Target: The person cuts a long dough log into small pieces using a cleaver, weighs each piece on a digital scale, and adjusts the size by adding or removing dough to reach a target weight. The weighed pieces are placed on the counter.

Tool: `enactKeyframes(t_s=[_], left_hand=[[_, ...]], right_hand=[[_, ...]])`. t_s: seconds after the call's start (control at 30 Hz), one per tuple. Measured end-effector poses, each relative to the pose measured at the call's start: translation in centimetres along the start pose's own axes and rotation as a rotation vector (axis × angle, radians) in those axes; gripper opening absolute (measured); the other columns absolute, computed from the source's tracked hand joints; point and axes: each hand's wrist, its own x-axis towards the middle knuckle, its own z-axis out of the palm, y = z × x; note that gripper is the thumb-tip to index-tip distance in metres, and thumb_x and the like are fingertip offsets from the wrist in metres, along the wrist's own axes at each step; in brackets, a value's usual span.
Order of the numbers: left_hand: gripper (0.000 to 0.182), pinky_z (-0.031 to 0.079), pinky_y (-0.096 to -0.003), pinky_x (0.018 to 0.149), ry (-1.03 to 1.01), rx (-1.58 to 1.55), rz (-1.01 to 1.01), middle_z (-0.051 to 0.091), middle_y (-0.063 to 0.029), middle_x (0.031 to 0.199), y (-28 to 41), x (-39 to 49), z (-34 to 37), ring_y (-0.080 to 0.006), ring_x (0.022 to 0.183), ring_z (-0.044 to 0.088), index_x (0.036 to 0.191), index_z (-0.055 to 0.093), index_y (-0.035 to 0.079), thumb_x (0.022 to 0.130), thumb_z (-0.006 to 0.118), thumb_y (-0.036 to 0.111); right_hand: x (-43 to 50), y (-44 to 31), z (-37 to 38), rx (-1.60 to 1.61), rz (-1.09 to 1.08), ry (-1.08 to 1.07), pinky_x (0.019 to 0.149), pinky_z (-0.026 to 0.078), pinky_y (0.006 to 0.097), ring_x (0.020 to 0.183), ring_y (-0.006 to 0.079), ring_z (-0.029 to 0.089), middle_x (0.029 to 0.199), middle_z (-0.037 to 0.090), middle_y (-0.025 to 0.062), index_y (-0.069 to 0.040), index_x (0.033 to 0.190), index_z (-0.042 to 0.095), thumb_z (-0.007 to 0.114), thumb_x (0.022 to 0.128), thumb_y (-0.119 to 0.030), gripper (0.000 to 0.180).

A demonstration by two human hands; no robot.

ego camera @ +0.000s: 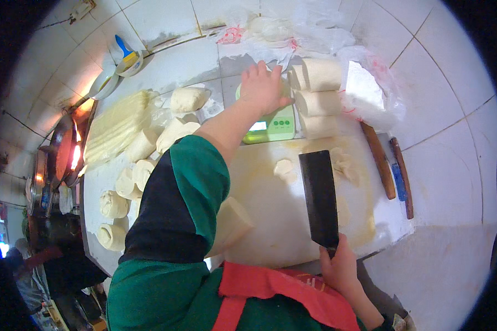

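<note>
My left hand (261,89) reaches over the round platform of a green digital kitchen scale (273,126); what lies under the palm is hidden. A cleaver (319,194) with a dark, broad blade is in my right hand (340,265), closed round its handle at the near edge of the worktop. Beside the blade lie a small dough scrap (284,166) and flattened dough pieces (347,165). Rolled dough pieces (321,103) are stacked right of the scale. A thick dough log (232,225) shows partly behind my left sleeve.
Dough rolls (114,204) and a plastic-covered stack of flat sheets (118,124) lie on the left. Rolling pins (377,161) lie at right. A bowl (130,66) holds a blue-handled brush. A flame burns by a pan (62,149) at far left. Another person (25,265) is partly visible at lower left.
</note>
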Motion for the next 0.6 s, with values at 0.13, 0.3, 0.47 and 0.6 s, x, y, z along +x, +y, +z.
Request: enactKeyframes(t_s=[0.13,0.3,0.47,0.6], left_hand=[[0.086,0.043,-0.0471,0.091,-0.296,-0.418,-0.256,0.044,-0.0214,0.131,-2.2,0.6,-0.3,-0.0344,0.116,0.048,0.135,0.031,0.004,0.070,0.070,0.044],[0.080,0.048,-0.0442,0.084,-0.160,-1.361,-0.591,0.047,-0.0157,0.126,-5.2,-2.6,-2.2,-0.0265,0.111,0.051,0.135,0.031,0.004,0.072,0.070,0.033],[0.075,0.048,-0.0387,0.085,0.000,-1.758,-0.459,0.049,-0.0137,0.123,-8.5,-13.4,-8.9,-0.0238,0.108,0.053,0.139,0.028,0.008,0.075,0.065,0.023],[0.080,0.044,-0.0335,0.089,0.362,-1.382,-0.408,0.048,-0.0140,0.120,-14.2,-24.2,-14.4,-0.0221,0.106,0.052,0.139,0.026,0.007,0.071,0.067,0.018]], right_hand=[[-0.1,-0.2,0.0,-0.014,-0.017,0.007,0.069,0.048,0.0445,0.082,0.0412,0.061,0.084,0.062,0.0233,-0.001,0.108,0.047,0.060,0.082,-0.012,0.031],[-0.3,-0.2,-0.1,-0.021,0.082,-0.044,0.074,0.048,0.0467,0.087,0.0418,0.060,0.093,0.061,0.0243,-0.002,0.115,0.045,0.058,0.083,-0.017,0.038],[-0.2,0.7,0.7,-0.062,-0.010,0.055,0.074,0.048,0.0415,0.085,0.0367,0.061,0.096,0.061,0.0226,0.002,0.116,0.045,0.059,0.082,-0.012,0.040],[-0.7,1.1,1.7,0.074,-0.031,0.080,0.072,0.049,0.0449,0.083,0.0402,0.062,0.090,0.063,0.0228,-0.001,0.113,0.045,0.058,0.083,-0.013,0.035]])
